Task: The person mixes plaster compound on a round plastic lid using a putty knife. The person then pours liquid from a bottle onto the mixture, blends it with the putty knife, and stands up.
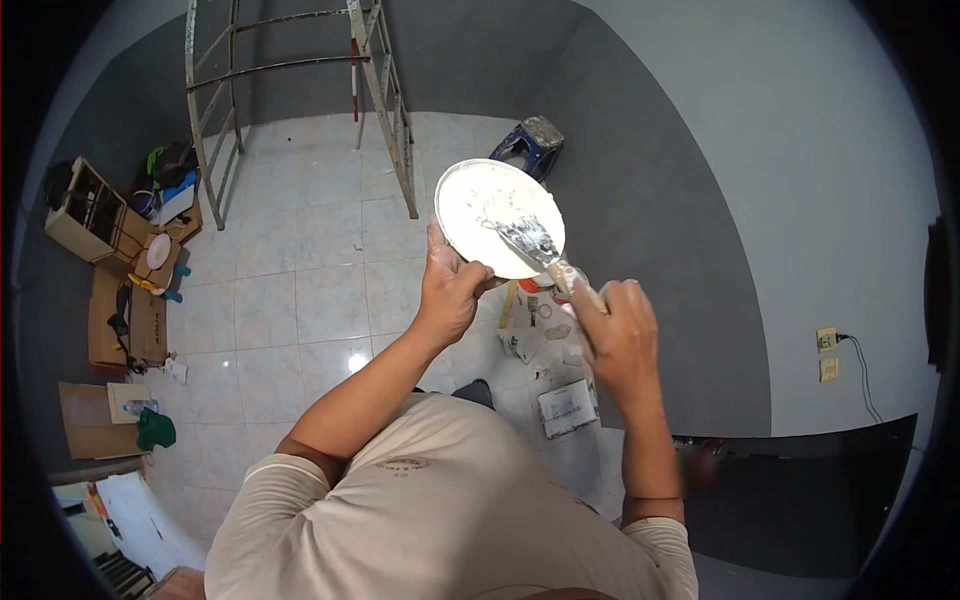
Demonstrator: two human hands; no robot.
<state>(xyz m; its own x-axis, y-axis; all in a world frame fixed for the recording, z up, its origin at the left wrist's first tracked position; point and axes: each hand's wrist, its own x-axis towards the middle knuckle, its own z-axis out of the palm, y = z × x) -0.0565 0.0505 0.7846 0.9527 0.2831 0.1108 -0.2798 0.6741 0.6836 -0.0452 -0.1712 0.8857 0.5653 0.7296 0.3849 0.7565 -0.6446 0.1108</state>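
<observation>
My left hand (450,290) grips a round white plate-like lid (463,190) by its lower left rim, holding it up in front of me with its face toward the camera. White paste (500,200) is smeared across the lid. In my right hand (622,325) is a putty knife (532,240), its fingers wrapped round the pale handle. The knife's blade, streaked with white and grey, lies against the lid's lower right part. White residue marks the fingers of both hands.
A metal scaffold frame (375,85) stands at the back beside a blue step stool (535,140). Cardboard boxes (125,320) line the left wall. Below my hands, a paste-marked tray (568,408) and tools lie on the tiled floor (300,300). A socket (827,340) with a plugged-in cord is on the right wall.
</observation>
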